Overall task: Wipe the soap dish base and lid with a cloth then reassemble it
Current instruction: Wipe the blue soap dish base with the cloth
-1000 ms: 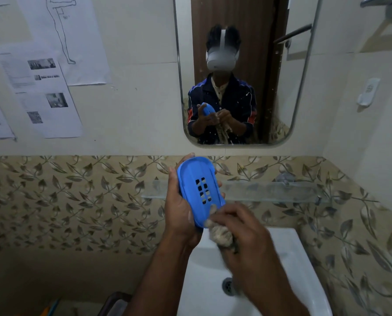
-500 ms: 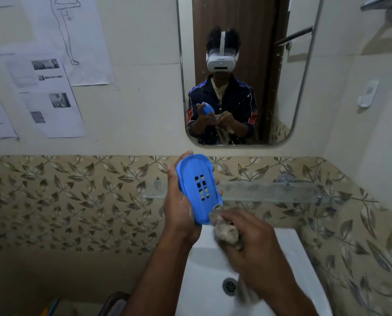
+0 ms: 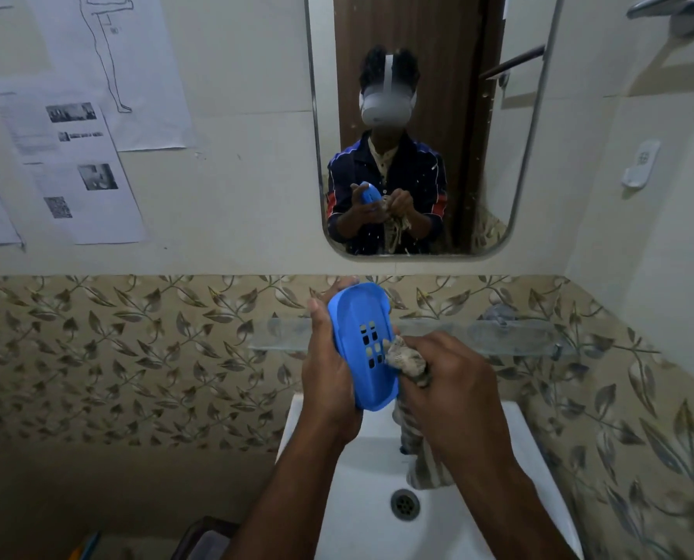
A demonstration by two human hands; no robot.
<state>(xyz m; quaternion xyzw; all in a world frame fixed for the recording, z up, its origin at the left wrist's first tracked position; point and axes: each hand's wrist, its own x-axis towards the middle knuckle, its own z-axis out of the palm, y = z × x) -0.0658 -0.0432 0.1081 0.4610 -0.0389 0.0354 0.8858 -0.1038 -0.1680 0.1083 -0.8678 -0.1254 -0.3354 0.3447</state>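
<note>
White porcelain fills the bottom of the frame: a wash basin [image 3: 377,458] with its drain [image 3: 405,504] low at centre, over which the work is being done. Just above it, at centre frame, a blue slotted soap dish piece [image 3: 363,345] is gripped along its edge by the left hand [image 3: 329,377], thumb on the near rim and fingertips showing past the far rim, the piece tilted nearly upright. Whether it is the base or the lid cannot be told — the other half is not seen. A bunched cloth [image 3: 403,357] is pinched in the curled fingers of the right hand [image 3: 450,381] and pressed against the blue surface beside the drain slots, its loose tail hanging toward the basin.

For this wipe to be done well, the piece would best be braced firmly by the left hand while the cloth is drawn across the whole face, with extra passes worked into the slots and the raised rim, where residue is likely to collect. Both sides should probably be covered before the piece is set down.

Behind the hands, a glass shelf [image 3: 458,337] is fixed to the leaf-patterned tiles [image 3: 115,357]. Higher still, a mirror [image 3: 498,135] occupies the upper centre, and printed sheets [image 3: 74,167] are stuck at upper left.
</note>
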